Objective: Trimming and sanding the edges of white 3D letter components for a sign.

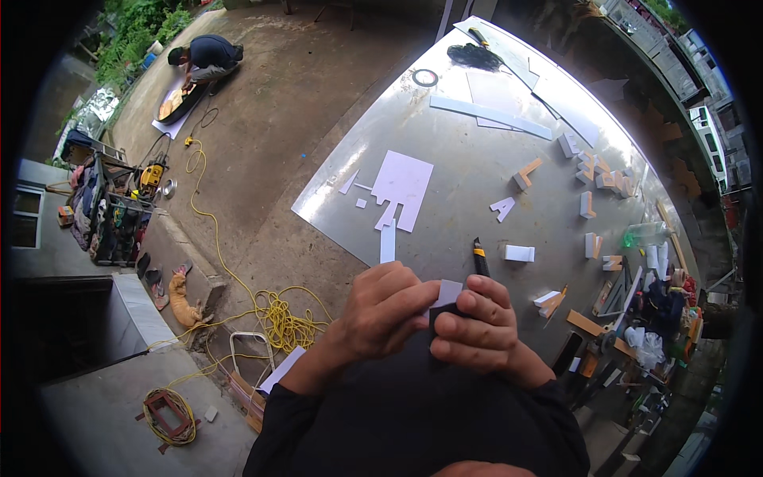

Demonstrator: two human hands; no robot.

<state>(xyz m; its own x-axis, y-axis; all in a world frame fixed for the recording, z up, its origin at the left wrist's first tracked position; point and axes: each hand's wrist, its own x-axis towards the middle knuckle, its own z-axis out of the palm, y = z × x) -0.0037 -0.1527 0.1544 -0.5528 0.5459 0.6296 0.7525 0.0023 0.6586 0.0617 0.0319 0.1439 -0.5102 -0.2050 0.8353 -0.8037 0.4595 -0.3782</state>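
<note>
The shiny grey metal counter (pixel 461 199) spreads ahead of both hands and off to the right. Far beyond the left hand, on the ground, a person in dark clothes (pixel 211 56) crouches over a dark-rimmed oval object. Left of the left hand lie a tangle of yellow cable (pixel 290 322) and, farther out, an orange cat (pixel 184 302) curled on its side. On the counter, a long pale-blue flat strip (pixel 493 118) lies well ahead of the hands, and a notched white flat sheet (pixel 405 179) nearer, ahead of the left hand. The left hand (pixel 387 306) and right hand (pixel 486 324) are bent close together, both grasping one small item between thumb and fingers. A narrow white flat strip (pixel 388 242) reaches from the sheet toward the left knuckles; contact there cannot be told. A black-and-yellow utility knife (pixel 480 258) lies just ahead of the right hand, with a white-faced, letter-shaped block (pixel 520 254) to its right. Smallest is the gripped item, a flat grey square-ended piece (pixel 450 292) between the two hands, dark on its lower part; whether this is one piece or two is unclear.
</note>
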